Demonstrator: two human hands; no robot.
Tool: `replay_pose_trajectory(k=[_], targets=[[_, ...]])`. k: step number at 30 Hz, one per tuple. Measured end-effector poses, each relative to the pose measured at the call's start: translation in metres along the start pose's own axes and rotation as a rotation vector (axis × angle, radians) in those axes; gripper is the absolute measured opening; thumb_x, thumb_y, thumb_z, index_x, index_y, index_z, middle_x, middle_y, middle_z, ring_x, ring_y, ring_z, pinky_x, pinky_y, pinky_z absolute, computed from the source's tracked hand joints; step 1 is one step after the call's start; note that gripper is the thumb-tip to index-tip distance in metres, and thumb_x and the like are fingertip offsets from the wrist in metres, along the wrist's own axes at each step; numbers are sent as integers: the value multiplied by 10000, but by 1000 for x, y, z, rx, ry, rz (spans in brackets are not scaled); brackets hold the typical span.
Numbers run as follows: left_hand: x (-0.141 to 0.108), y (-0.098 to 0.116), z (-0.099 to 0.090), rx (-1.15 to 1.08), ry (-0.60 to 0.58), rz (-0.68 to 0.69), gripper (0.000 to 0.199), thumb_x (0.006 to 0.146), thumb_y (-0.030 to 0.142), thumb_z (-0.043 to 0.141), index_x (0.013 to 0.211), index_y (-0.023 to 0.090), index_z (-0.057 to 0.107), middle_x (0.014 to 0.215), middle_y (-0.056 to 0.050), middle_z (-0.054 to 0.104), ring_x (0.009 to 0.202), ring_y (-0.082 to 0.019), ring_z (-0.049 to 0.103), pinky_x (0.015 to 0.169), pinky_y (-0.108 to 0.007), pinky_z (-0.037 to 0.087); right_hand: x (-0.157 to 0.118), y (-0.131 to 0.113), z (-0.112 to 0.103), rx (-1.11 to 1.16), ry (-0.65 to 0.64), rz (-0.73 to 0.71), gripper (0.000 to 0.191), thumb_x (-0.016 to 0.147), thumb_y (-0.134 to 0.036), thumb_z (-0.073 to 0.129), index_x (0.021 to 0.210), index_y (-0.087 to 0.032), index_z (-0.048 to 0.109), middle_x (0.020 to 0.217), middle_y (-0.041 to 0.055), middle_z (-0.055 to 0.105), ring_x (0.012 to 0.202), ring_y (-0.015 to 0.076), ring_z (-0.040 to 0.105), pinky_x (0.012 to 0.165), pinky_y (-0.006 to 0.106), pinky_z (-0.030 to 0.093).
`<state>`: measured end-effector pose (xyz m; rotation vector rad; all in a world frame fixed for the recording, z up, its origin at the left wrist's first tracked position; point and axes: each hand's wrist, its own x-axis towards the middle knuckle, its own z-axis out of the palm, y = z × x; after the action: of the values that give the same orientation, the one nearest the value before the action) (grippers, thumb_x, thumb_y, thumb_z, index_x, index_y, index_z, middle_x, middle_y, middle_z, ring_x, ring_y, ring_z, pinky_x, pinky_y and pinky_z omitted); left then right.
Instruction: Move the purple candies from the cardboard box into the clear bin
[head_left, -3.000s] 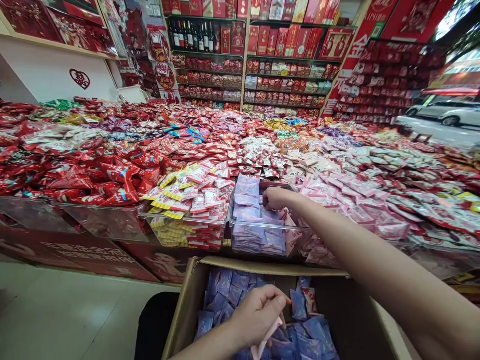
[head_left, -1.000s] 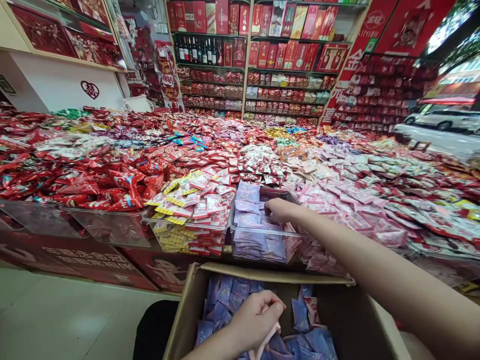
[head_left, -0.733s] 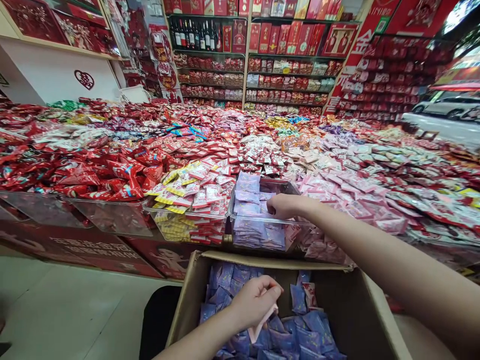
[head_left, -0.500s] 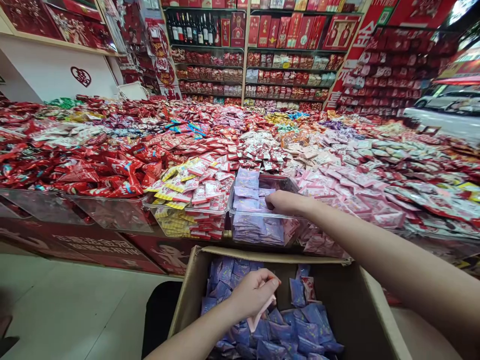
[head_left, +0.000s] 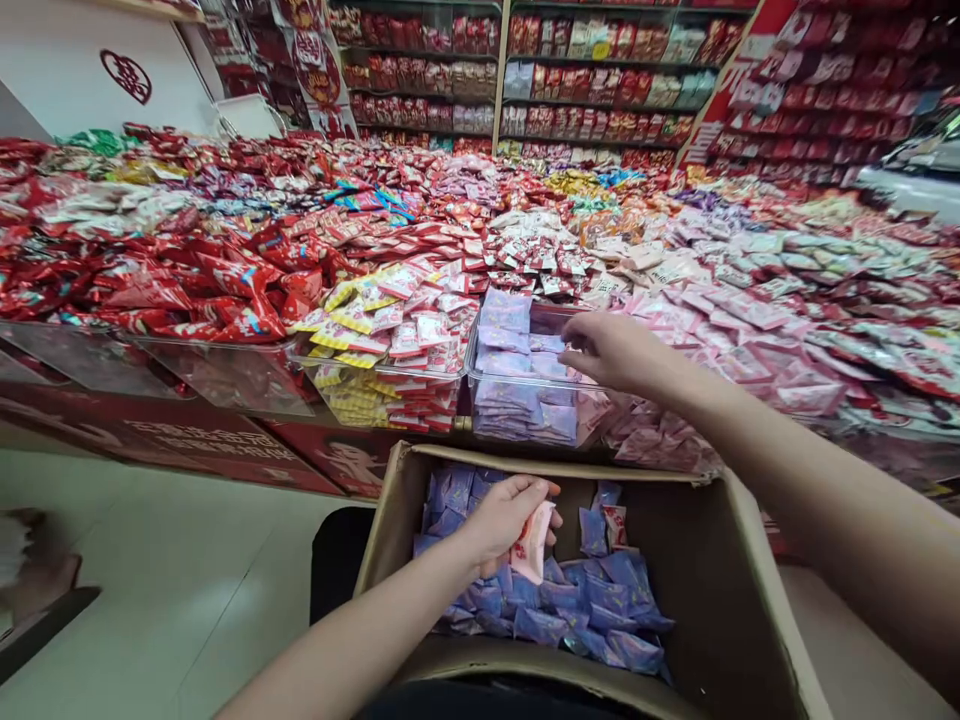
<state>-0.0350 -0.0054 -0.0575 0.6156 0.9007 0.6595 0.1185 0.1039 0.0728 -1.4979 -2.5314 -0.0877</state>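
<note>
My left hand (head_left: 504, 522) is closed on a small pink wrapped packet (head_left: 531, 548) with red print, above the cardboard box (head_left: 757, 570). Purple packets (head_left: 540, 627) lie loose in that box, along with a red-and-white packet (head_left: 616, 526). At the clear plastic bin (head_left: 529, 379), my right hand (head_left: 619, 350) hovers over the right side, thumb and fingers apart and nothing visible between them. Light purple packets (head_left: 504, 352) are stacked in rows in the bin, mostly on its left.
Yellow-and-white packets (head_left: 382, 320) fill the bin to the left, and pink packets (head_left: 750, 350) are heaped to the right. Red packets (head_left: 225, 285) pile up farther left. Behind the counter stand stocked shelves (head_left: 427, 75). Part of another person's foot (head_left: 52, 585) shows at the lower left.
My right hand has lifted slightly out of the bin and its fingers have parted. My left hand has turned, showing more of the pink packet. The view has tilted downward.
</note>
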Motion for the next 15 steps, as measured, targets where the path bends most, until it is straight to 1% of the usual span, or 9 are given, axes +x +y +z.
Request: replay_pose_trajectory(k=[1,2,3,5,8,10,11,13,15], targets=[[-1,0,1,-39,11,-12,331,642,415,613,815,141,544,535,9,589,411,-87,529,413,-178,372,-17,-8,-5,92,67,32,188,744,-309,498,805,-150,576,759,54,615,679,148,539,595,229,369],[-1,0,2,-76,26,-19,319,641,402,620,803,138,546,534,5,592,420,-89,534,424,-181,375,-36,-18,-7,192,79,62,201,756,-340,482,746,-158,568,693,34,601,625,130,523,568,219,361],[-2,-1,3,-111,46,-15,310,637,391,629,794,135,548,533,3,592,428,-90,537,434,-182,376,-57,-29,-4,297,48,106,238,763,-374,468,692,-163,553,621,16,578,567,115,499,536,210,351],[-2,-3,6,-188,79,11,311,626,379,646,792,135,547,542,3,596,459,-94,546,465,-190,387,-98,-53,18,465,-134,218,301,760,-419,464,607,-168,527,517,-8,530,487,98,452,471,199,316],[-2,-10,10,-267,126,63,341,614,394,654,811,144,529,575,-8,608,515,-111,555,506,-211,404,-140,-81,73,692,-392,290,344,733,-469,478,596,-158,531,508,-11,518,459,91,419,429,199,275],[-2,-16,11,-264,144,88,369,617,420,643,831,151,510,596,-14,611,528,-116,549,502,-213,396,-152,-90,105,834,-391,329,312,774,-413,430,638,-149,529,551,-3,530,488,96,444,447,197,292],[-2,-18,11,-250,141,102,383,624,437,632,844,153,499,605,-12,608,523,-111,541,493,-208,385,-155,-92,115,888,-377,358,288,787,-381,410,659,-148,521,561,-1,532,496,99,457,455,197,305],[-2,-22,10,-188,87,119,423,625,436,636,904,159,477,646,-4,604,537,-103,534,506,-205,378,-156,-93,122,931,-332,415,236,791,-331,395,674,-154,497,569,0,531,505,106,477,472,201,331],[-3,-23,9,-66,-4,132,449,610,405,661,932,148,483,691,-4,601,584,-103,541,557,-213,388,-156,-89,116,900,-274,415,178,781,-276,389,673,-168,479,581,1,529,523,114,484,495,209,353]])
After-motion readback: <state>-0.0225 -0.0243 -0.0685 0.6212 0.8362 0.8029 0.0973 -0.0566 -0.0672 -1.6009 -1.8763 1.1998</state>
